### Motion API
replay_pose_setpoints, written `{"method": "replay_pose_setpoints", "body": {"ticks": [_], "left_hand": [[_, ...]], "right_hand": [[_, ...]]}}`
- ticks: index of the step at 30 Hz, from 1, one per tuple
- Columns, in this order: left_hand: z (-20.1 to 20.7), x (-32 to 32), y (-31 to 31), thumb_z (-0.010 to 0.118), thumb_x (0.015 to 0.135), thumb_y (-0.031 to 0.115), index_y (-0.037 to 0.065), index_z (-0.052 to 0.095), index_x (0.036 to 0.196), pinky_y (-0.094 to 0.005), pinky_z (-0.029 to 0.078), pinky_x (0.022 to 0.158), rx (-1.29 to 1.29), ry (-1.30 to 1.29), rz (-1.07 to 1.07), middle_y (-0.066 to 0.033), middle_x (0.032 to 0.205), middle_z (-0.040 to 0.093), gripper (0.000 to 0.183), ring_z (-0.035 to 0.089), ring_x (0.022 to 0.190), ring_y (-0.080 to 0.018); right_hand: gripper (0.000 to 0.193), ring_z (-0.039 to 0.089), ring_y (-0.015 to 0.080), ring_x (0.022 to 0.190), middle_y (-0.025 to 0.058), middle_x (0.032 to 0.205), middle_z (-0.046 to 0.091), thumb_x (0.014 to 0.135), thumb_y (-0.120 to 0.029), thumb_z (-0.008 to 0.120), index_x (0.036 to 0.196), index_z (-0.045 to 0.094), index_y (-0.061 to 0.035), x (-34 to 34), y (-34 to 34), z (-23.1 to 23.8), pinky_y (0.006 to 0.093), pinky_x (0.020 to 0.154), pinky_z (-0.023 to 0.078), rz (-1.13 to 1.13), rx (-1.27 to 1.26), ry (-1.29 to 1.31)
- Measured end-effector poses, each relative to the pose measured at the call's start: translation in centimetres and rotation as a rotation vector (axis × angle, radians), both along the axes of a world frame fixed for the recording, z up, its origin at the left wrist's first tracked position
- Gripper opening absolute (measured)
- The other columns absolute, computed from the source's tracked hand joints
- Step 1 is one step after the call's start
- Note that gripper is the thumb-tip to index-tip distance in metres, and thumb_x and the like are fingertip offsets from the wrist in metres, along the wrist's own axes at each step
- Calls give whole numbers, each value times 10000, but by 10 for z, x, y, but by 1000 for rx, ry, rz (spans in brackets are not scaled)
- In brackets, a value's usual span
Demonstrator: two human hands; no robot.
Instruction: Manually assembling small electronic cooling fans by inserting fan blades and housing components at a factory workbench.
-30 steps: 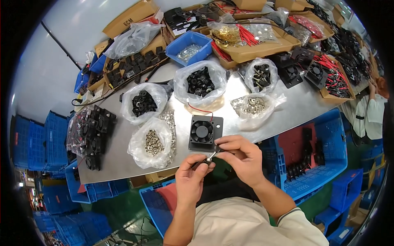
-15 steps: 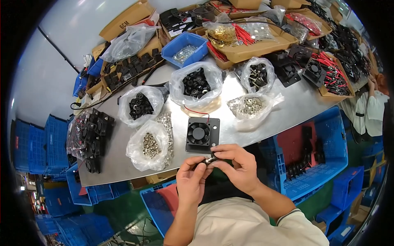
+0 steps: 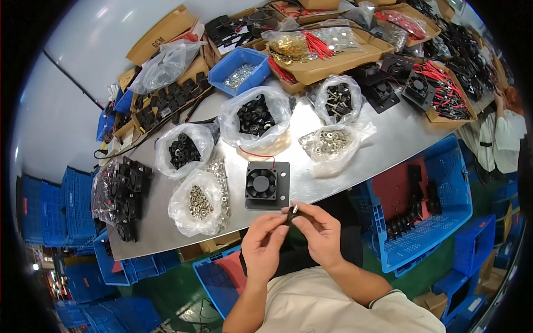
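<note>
Just past the table's front edge, my two hands meet fingertip to fingertip. My right hand (image 3: 321, 236) pinches a small black and silver part (image 3: 295, 210), its shiny end tilted upward. The fingers of my left hand (image 3: 265, 238) are closed against the part's dark lower end, which they largely cover. Right behind them on the table lies a black cooling fan on a plate (image 3: 261, 185), with a red wire running from its back edge.
Open plastic bags hold black round parts (image 3: 255, 115), silver nuts (image 3: 201, 202), washers (image 3: 332, 143) and bolts (image 3: 338, 101). A blue bin (image 3: 240, 71) stands behind. Black fans (image 3: 129, 191) are stacked at left. A blue crate (image 3: 425, 200) sits right of the table.
The small part has turned from lying nearly level to pointing upward. My right hand has shifted slightly left and down. The view has moved a little.
</note>
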State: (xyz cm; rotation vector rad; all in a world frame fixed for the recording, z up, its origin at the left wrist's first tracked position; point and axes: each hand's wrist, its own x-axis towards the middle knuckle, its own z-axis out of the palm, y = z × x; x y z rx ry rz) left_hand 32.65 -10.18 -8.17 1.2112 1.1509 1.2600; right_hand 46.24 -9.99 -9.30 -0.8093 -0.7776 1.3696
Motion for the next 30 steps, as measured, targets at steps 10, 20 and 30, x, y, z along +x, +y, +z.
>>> {"method": "replay_pose_setpoints", "body": {"ticks": [10,20,30], "left_hand": [[33,-5,20,655,838,-89,6,554,1274,-349,518,976,-101,-270,-210,-120,1335,452,458,561,1202,-248],[46,-25,85,798,699,57,120,545,1358,-420,366,1090,281,1003,-393,-160,1410,465,709,405,1331,-378],[15,-12,58,823,774,182,-2,426,1405,-337,474,1001,-74,-595,-39,-90,1313,513,767,535,1212,-212]], "right_hand": [[281,673,182,956,115,1059,669,927,64,573,1204,596,31,34,15,18,291,835,542,85,77,-155],[292,651,165,982,123,1138,627,910,53,611,1198,578,15,50,35,2,292,875,530,133,61,-263],[262,605,223,1065,118,1140,609,938,34,575,1190,528,-19,-6,25,-5,444,1000,511,-83,14,361]]}}
